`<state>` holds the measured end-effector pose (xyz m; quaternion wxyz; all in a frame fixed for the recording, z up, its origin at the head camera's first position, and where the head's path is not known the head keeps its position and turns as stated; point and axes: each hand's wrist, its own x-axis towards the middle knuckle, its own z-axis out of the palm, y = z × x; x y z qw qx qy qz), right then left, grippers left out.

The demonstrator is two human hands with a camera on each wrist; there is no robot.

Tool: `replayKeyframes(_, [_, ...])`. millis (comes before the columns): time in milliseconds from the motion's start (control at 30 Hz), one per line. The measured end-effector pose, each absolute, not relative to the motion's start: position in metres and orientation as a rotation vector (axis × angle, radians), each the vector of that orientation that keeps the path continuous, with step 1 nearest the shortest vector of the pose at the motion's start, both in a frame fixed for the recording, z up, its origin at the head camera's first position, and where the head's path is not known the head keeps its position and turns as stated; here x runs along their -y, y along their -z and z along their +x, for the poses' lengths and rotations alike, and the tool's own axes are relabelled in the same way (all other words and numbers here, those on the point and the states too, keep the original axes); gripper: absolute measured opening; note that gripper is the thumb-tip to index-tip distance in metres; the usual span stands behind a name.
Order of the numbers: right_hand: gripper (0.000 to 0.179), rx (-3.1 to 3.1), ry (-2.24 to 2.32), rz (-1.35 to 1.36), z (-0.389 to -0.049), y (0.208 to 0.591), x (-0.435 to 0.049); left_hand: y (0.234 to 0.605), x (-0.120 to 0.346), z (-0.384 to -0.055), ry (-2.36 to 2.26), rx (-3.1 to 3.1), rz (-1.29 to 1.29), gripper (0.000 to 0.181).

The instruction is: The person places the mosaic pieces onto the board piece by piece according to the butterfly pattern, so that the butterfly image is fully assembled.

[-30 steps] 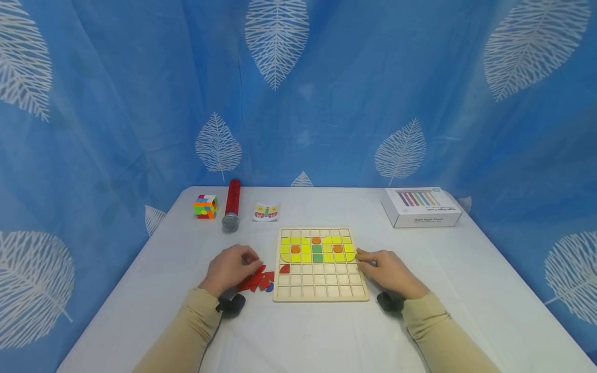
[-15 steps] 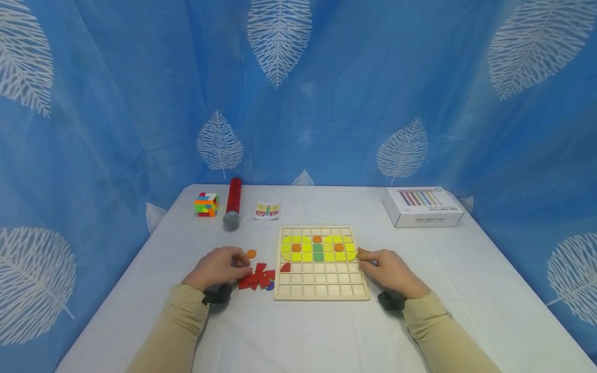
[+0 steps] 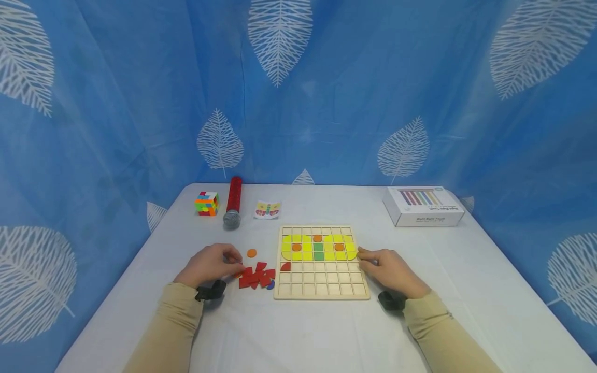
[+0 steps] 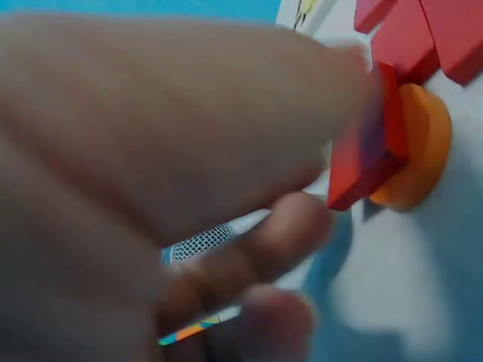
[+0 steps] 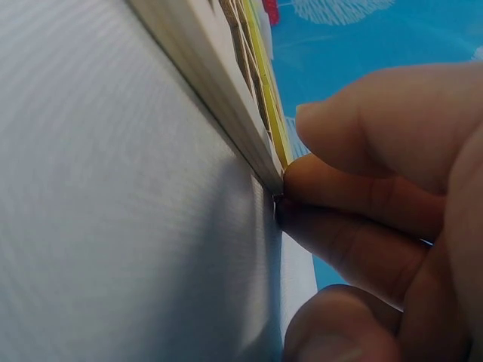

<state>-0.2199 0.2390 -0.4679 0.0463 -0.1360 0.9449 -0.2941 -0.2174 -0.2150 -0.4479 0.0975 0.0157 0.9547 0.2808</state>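
Observation:
In the head view my left hand [image 3: 212, 264] is at the left end of a small pile of red tiles [image 3: 258, 277]. Close up in the left wrist view, thumb and finger pinch a tilted red tile [image 4: 370, 147] that overlaps an orange disc [image 4: 426, 143]; the other fingers are bent beneath. A square wooden grid board [image 3: 326, 293] lies to the right, filled with yellow and green pieces and orange discs in its upper rows and one red quarter-round [image 3: 285, 267] at the left. Fingertips of my right hand [image 3: 389, 269] touch the board's right edge, its thumb lifted off in the right wrist view.
A loose orange disc [image 3: 252, 253] sits above the pile, and a blue piece [image 3: 271, 285] at its right end. Farther back are a puzzle cube [image 3: 207, 204], a red microphone [image 3: 234, 197], a pattern card [image 3: 267, 210] and a white box [image 3: 422, 207]. A blue curtain hangs behind.
My left hand has drawn left from over the pile, uncovering the red tiles and the loose orange disc. The right hand stays at the board's edge.

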Motion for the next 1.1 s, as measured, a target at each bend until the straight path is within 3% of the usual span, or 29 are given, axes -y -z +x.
replayKeyframes(333, [0.040, -2.885, 0.900, -0.411, -0.220, 0.467, -0.240, 0.449, 0.209, -0.220, -0.981, -2.809, 0.068, 0.018])
replayKeyframes(600, [0.042, -2.863, 0.914, -0.376, -0.219, 0.468, -0.239, 0.451, 0.154, -0.207, -1.265, -2.816, 0.243, 0.012])
replayKeyframes(1100, [0.042, -2.864, 0.921, -0.382, -0.220, 0.469, -0.240, 0.454, 0.094, -0.223, -1.095, -2.811, 0.500, 0.008])
